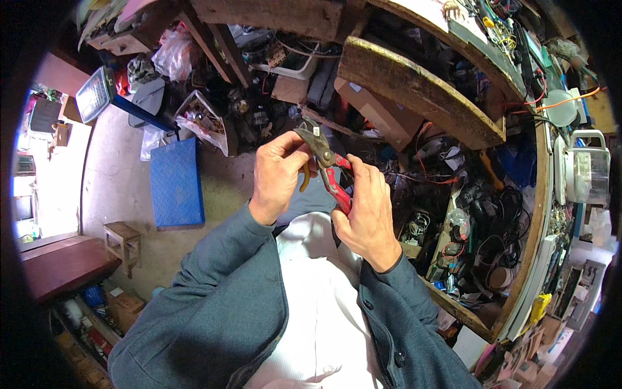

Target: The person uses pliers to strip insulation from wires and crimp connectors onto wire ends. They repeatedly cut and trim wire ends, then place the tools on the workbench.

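Observation:
In the head view I hold red-handled pliers or cutters point(338, 188) with dark metal jaws, angled up and to the left. My right hand point(366, 220) is closed on the red handles. My left hand point(278, 175) is closed near the dark jaws, its thumb and fingers gripping an item with a curved yellow handle point(303, 179), whose top is partly hidden by the fingers and jaws. A small pale piece point(316, 131) shows at the jaws; I cannot make out what it is.
A cluttered wooden bench point(421, 91) runs across the top and right, with cables point(505, 214) and parts beneath. A white bin point(201, 123) of scraps stands beyond my hands. At the left are a blue mat point(176, 181), a small stool point(122, 241) and a maroon seat point(65, 266).

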Tool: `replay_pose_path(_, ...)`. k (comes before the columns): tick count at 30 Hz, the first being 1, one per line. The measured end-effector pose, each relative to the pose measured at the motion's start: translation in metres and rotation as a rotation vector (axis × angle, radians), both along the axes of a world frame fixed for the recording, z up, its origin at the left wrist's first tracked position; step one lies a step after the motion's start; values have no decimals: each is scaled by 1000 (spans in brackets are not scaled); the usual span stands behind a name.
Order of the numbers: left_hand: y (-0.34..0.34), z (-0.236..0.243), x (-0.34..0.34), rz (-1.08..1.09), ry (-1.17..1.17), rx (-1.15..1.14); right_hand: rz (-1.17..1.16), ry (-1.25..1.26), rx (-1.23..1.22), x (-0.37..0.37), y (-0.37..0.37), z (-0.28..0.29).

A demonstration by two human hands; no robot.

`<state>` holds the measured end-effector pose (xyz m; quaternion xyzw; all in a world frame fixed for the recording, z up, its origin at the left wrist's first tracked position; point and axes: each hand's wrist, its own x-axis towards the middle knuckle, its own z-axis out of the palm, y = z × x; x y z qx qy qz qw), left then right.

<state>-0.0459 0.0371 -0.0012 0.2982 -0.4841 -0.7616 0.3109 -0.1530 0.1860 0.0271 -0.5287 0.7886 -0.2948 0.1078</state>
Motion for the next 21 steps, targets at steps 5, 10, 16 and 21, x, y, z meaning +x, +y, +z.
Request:
replay_pose_path(5, -2, -1, 2, -32, -10, 46, -24, 5, 8, 2, 2, -1)
replay_pose_path(10, -2, 4, 3, -75, -20, 34, -42, 8, 2, 5, 4, -5)
replay_pose_path(16, -2, 5, 4, -77, -35, 28, -48, -5, -25, 9, 3, -12)
replay_pose_path(21, -4, 5, 6, -94, -68, 27, -47, -39, -46, 9, 3, -20)
